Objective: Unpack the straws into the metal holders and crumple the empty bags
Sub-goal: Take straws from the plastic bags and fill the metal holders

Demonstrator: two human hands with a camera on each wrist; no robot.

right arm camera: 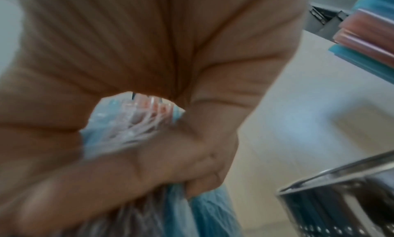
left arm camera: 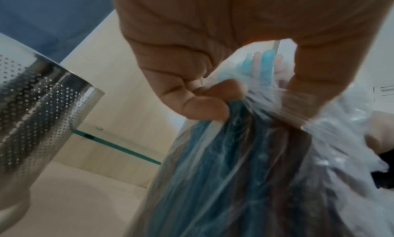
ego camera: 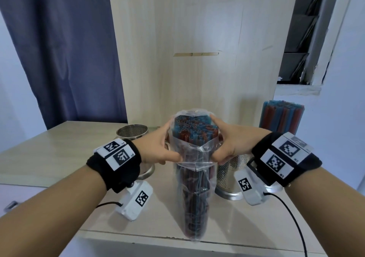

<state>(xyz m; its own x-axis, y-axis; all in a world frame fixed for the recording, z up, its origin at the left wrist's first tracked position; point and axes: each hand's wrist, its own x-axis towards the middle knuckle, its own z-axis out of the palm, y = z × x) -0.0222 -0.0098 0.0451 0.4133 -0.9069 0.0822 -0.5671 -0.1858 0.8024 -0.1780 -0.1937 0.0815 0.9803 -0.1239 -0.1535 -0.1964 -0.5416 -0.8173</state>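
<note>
A clear plastic bag [ego camera: 194, 187] packed with red and blue straws [ego camera: 194, 128] stands upright on the pale wooden table [ego camera: 59, 158], its mouth open at the top. My left hand [ego camera: 167, 146] pinches the bag's plastic on the left side near the top. My right hand [ego camera: 219, 138] grips the plastic on the right side. The left wrist view shows curled fingers [left arm camera: 204, 102] bunching the bag [left arm camera: 245, 173]. In the right wrist view my right hand [right arm camera: 170, 156] holds gathered plastic [right arm camera: 119, 136] over the straw ends.
An empty perforated metal holder [ego camera: 132, 132] stands behind my left hand, also close by as the holder [left arm camera: 38, 114]. A second holder [ego camera: 229, 173] sits beneath my right hand. At the back right a bundle of straws [ego camera: 280, 116] stands upright. A wooden cabinet and curtain lie behind.
</note>
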